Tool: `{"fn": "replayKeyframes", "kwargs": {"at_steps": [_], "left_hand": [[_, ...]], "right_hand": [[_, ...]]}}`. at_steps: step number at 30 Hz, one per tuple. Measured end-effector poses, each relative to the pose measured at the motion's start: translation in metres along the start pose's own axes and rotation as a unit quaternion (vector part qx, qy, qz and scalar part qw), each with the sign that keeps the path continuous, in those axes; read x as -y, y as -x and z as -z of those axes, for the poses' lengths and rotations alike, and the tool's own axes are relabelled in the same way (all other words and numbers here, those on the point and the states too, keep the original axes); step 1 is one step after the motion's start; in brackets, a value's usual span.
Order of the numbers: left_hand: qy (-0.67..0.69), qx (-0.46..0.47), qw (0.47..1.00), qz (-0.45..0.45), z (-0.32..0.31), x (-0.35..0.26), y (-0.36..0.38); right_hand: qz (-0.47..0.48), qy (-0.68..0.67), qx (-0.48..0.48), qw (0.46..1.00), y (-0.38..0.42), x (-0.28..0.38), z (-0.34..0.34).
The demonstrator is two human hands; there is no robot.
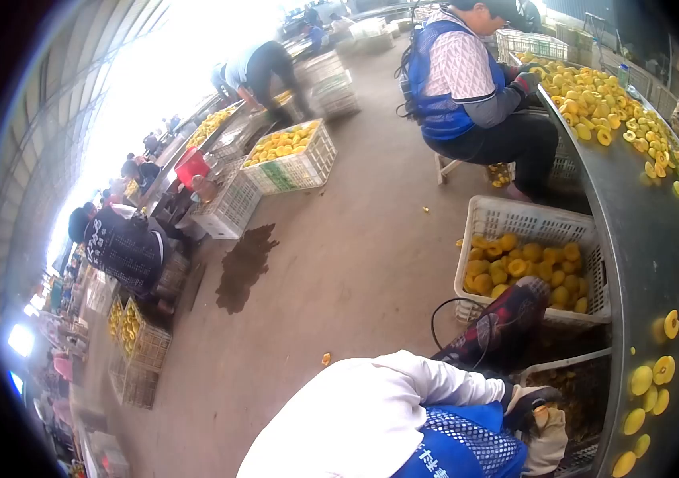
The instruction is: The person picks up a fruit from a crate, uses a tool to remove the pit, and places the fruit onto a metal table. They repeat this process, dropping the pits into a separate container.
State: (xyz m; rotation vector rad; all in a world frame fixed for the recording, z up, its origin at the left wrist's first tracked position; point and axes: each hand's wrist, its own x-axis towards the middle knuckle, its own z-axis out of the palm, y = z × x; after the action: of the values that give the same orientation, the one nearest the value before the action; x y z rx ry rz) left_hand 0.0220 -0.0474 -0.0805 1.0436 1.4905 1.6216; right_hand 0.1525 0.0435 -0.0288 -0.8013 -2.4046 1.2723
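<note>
My left hand (529, 405), in a dark and cream glove at the end of a white sleeve, is closed at the lower right. Between the hands shows a small orange fruit piece (542, 416), against the left fingers. Just below it my right hand (546, 443), in a cream glove, has its fingers curled in; what it grips is hidden. Both hands are above a crate (532, 370) with dark, blurred contents. A blue apron (467, 442) covers my lap.
Right of my hands runs a metal table (634, 239) with halved yellow fruit. A white crate (479, 209) of whole fruit stands beyond my knee. Farther along sits a co-worker in a blue vest (439, 80). More crates and people are at the left.
</note>
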Motion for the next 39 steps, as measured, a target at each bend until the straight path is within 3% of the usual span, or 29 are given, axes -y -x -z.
{"fn": "replayKeyframes", "kwargs": {"at_steps": [1,2,3,5,6,8,9,11,13,14,15,17,18,21,23,25,27,30,33,35,36,38,39], "left_hand": [[-0.048,-0.039,0.998,-0.011,-0.003,-0.006,0.004],[-0.005,-0.046,0.995,-0.083,-0.013,0.038,-0.003],[-0.006,-0.050,0.995,-0.082,-0.016,0.080,-0.012],[-0.093,0.003,0.982,-0.166,-0.014,0.132,-0.024],[-0.095,0.004,0.981,-0.168,-0.012,0.129,-0.027],[-0.231,0.129,0.925,-0.271,-0.002,0.097,-0.034],[-0.234,0.131,0.924,-0.273,-0.003,0.070,-0.029],[-0.033,0.070,0.987,-0.143,-0.010,0.012,-0.012],[-0.025,0.104,0.987,-0.119,-0.010,-0.004,-0.016],[-0.015,0.135,0.986,-0.097,-0.012,-0.008,-0.017],[-0.016,0.137,0.986,-0.099,-0.016,0.006,-0.020],[-0.090,0.092,0.979,-0.160,-0.024,0.039,-0.024],[-0.090,0.088,0.979,-0.161,-0.023,0.044,-0.020],[-0.091,0.024,0.981,-0.172,-0.011,0.022,-0.011],[-0.007,0.152,0.985,-0.083,-0.004,0.015,-0.016],[-0.050,0.128,0.988,-0.076,-0.005,0.017,-0.011],[-0.095,0.109,0.988,-0.060,-0.007,0.021,-0.007],[0.039,0.167,0.985,0.019,0.001,0.012,-0.005],[0.212,0.231,0.940,0.132,0.006,0.018,-0.008],[0.267,0.254,0.915,0.163,0.004,0.030,-0.012],[0.265,0.256,0.915,0.164,0.002,0.044,-0.013],[0.396,0.296,0.869,-0.034,-0.009,0.071,-0.012],[0.379,0.293,0.876,-0.054,-0.015,0.075,-0.015]], "right_hand": [[0.002,-0.008,0.002,1.000,-0.001,-0.002,-0.001],[0.004,-0.015,0.004,1.000,-0.001,-0.002,0.000],[0.007,-0.023,0.006,1.000,0.000,-0.005,-0.001],[0.015,-0.042,0.010,0.999,-0.003,-0.009,0.000],[0.017,-0.052,0.012,0.998,-0.003,-0.012,0.000],[0.019,-0.075,0.012,0.997,-0.004,-0.016,0.000],[0.020,-0.085,0.010,0.996,-0.004,-0.020,0.001],[0.020,-0.095,0.006,0.995,-0.004,-0.023,0.003],[0.018,-0.057,-0.034,0.998,-0.004,-0.027,0.005],[-0.010,-0.111,-0.016,0.994,-0.006,-0.041,0.007],[-0.009,-0.111,-0.019,0.994,-0.006,-0.049,0.010],[0.004,-0.069,-0.120,0.990,-0.007,-0.049,0.019],[-0.040,-0.118,-0.177,0.976,-0.012,-0.072,0.014],[-0.056,-0.039,-0.189,0.980,-0.012,-0.094,0.034],[-0.074,-0.035,-0.181,0.980,-0.010,-0.106,0.035],[-0.095,-0.029,-0.174,0.980,-0.007,-0.117,0.033],[-0.123,-0.163,-0.191,0.960,-0.002,-0.128,0.029],[-0.091,-0.150,-0.157,0.972,0.001,-0.116,0.034],[-0.132,-0.258,-0.119,0.950,0.004,-0.117,0.018],[-0.128,-0.255,-0.094,0.954,0.005,-0.110,0.015],[-0.104,-0.271,-0.097,0.952,0.005,-0.110,0.012],[-0.090,-0.308,-0.118,0.940,0.010,-0.100,0.011],[-0.091,-0.308,-0.120,0.939,0.012,-0.093,0.013]]}}
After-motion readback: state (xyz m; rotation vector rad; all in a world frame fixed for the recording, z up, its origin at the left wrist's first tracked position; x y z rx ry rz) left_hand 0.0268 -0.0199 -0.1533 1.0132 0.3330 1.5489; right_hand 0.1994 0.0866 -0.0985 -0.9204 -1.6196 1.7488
